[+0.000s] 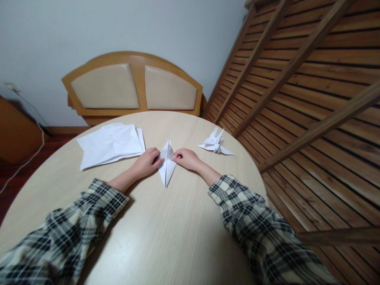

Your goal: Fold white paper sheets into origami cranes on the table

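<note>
White, loosely stacked paper sheets (109,144) lie left on the round, pale wood-grain table (166,237), perhaps kept clear. The left hand (147,161), loosely curled, touches the white, diamond-shaped folded paper (170,167) between both hands; its grip is unclear. The right hand (188,159) pinches the opposite edge, fingertips closed, likely steadying creases. Rightmost sits a white, spiky paper figure (218,147). No writing shows.

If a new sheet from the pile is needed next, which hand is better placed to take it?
Probably the left hand: it lies beside the sheets. The right hand is on the folded paper's far side. Both touch it.
</note>
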Tool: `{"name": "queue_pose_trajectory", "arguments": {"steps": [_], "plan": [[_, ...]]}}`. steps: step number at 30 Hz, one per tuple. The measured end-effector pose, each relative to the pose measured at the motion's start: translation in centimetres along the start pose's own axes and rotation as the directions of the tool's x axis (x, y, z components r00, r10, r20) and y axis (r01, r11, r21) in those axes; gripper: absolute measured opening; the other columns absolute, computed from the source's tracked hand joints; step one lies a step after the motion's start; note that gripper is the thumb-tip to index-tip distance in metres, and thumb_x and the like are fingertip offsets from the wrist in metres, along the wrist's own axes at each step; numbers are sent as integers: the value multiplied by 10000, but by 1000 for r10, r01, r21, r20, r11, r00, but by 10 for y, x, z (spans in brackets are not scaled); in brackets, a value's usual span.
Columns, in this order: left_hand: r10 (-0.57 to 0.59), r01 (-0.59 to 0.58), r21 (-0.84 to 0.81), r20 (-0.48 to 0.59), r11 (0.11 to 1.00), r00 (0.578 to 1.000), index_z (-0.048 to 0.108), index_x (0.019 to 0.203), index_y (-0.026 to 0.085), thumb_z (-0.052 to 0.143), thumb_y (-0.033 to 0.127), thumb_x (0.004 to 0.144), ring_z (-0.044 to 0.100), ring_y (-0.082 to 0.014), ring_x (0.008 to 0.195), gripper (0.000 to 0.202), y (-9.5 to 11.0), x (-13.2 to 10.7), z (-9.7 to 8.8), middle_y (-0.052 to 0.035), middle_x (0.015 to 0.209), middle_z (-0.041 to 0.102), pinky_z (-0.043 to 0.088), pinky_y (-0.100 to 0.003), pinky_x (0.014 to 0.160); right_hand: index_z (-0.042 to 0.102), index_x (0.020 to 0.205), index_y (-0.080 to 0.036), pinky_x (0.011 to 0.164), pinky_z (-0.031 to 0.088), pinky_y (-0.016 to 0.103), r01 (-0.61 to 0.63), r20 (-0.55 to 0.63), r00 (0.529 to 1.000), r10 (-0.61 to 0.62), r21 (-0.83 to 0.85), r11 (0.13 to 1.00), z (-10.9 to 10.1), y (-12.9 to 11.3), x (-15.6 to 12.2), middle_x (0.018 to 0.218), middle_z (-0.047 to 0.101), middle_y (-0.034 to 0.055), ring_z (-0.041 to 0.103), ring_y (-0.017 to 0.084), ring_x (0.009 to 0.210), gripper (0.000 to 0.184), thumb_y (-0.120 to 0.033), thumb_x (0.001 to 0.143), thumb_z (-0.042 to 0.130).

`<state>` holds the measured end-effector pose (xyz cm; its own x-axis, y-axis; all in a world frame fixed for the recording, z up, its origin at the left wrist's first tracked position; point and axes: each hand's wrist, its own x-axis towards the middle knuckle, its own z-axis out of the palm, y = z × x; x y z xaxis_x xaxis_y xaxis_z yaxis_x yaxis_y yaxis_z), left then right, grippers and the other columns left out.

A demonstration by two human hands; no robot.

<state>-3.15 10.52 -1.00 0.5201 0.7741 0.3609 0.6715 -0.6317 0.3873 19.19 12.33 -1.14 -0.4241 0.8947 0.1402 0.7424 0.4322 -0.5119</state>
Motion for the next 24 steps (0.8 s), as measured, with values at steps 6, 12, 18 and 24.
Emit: {"name": "queue_pose_trajectory", "arguments": {"steps": [6,12,18,24], "plan": [[-30,31,23,-37,999,999,517,843,200,514,276,896,526,-213,758,93,-2,-2,2,-41,799,519,445,-363,714,643,724,-203,657,324,273,-49,-45,998,46,-62,997,1,-9,-3,822,655,25,550,152,762,298,-452,888,626],[13,-9,34,-121,999,993,384,1371,162,544,214,874,563,-261,998,525,-1,-4,3,-137,1135,552,484,-443,896,613,712,-202,651,311,286,-47,-60,997,44,-54,997,1,-10,-4,809,629,32,516,155,724,308,-462,876,641],[68,-61,68,-117,996,991,449,1329,160,445,141,899,533,-285,1147,430,-2,-4,5,-160,1212,563,438,-479,1008,602,707,-202,644,307,284,-41,-63,997,38,-53,998,2,-8,-3,791,620,24,509,153,715,312,-463,871,650],[-61,55,-90,-72,994,995,438,1375,135,416,322,977,610,-224,819,440,3,-4,1,-94,917,644,483,-372,766,665,816,-201,703,345,269,63,-65,996,-60,60,996,4,0,-4,845,630,15,543,143,774,260,-447,897,634]]}}
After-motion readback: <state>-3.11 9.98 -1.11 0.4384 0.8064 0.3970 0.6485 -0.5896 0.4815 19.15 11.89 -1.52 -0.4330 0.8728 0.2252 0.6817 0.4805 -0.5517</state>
